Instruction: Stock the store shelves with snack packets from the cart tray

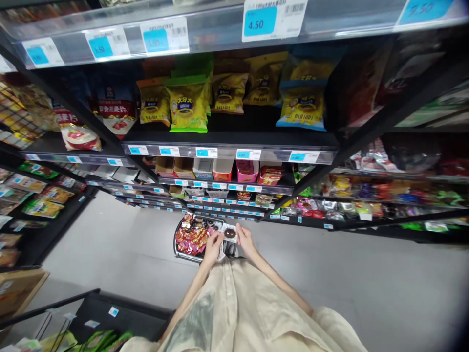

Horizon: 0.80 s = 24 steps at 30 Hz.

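Observation:
Low in front of my body, my left hand [214, 246] and my right hand [245, 240] hold a small white snack packet [230, 233] between them. A dark round shape shows on the packet's face. The fingers of both hands are closed on its two side edges. Below them is a dark basket [176, 250] with several red and brown shiny packets [192, 238] in its left part. My left hand and the packet cover some of the basket's right part.
A tall shelf stands ahead, with yellow snack bags [188, 103] on an upper level and open boxes [223, 169] lower down. More shelving runs along the left and right. Grey floor [146, 234] lies around the basket. A cardboard box [18, 293] sits at lower left.

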### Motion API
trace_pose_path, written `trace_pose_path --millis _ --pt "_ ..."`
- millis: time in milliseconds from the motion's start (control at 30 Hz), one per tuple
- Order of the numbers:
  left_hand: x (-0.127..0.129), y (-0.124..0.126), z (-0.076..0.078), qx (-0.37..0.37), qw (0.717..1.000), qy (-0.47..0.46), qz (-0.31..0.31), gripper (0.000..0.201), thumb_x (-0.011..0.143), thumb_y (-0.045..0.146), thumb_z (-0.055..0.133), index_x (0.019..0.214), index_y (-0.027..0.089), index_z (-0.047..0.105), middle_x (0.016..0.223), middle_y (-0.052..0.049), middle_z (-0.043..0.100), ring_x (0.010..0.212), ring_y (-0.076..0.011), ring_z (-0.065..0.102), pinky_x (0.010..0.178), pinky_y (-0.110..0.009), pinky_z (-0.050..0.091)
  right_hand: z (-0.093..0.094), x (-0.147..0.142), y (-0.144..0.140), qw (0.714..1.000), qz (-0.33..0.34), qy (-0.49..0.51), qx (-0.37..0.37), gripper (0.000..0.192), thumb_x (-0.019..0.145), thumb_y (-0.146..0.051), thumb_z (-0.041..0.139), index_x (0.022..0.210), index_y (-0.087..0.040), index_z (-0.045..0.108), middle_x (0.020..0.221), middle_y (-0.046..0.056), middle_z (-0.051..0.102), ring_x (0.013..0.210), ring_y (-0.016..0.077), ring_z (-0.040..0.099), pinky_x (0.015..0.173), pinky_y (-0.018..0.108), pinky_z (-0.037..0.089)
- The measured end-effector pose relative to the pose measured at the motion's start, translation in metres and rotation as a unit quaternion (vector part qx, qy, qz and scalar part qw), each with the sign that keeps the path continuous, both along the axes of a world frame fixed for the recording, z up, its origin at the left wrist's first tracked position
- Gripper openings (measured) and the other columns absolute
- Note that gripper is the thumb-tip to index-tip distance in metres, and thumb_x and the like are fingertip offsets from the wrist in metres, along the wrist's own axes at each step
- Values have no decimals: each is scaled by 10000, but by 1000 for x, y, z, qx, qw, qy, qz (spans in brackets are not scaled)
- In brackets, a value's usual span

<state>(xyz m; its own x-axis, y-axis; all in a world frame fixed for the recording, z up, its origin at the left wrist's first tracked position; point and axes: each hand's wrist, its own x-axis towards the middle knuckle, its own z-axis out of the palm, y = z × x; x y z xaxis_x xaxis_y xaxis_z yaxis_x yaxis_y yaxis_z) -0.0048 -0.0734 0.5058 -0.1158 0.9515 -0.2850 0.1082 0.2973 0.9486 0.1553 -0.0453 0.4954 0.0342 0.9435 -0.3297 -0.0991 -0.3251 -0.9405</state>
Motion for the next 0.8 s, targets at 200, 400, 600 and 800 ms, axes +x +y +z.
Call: trace_pose_path --millis 200,400,600,800 --pt "-3 -7 0 -8 1000 -14 -26 499 815 682 643 769 185 651 557 33 521 544 -146 500 552 -253 386 2 -2 0 1000 -9 2 -19 678 755 -880 552 572 -230 491 388 -64 378 387 112 347 449 268 252" --pt "-4 -15 7 -4 998 -36 -50 516 842 695 615 717 197 572 529 34 525 488 -130 481 520 -249 358 5 -6 -2 999 11 24 -43 691 688 -901 592 578 -226 500 415 -69 373 396 95 305 429 260 210" --pt "2 -17 17 -27 994 -101 -41 540 801 738 627 702 219 513 474 42 551 392 -128 477 472 -252 340 7 -10 -3 998 28 44 -47 666 706 -864 619 584 -221 497 431 -79 349 412 86 283 428 252 214" --pt "2 -16 9 6 1000 -22 -9 465 834 660 628 804 196 610 512 61 507 454 -127 478 518 -246 355 7 -4 -2 996 -2 70 -61 631 696 -820 670 628 -209 526 496 -68 411 439 86 327 416 233 257"
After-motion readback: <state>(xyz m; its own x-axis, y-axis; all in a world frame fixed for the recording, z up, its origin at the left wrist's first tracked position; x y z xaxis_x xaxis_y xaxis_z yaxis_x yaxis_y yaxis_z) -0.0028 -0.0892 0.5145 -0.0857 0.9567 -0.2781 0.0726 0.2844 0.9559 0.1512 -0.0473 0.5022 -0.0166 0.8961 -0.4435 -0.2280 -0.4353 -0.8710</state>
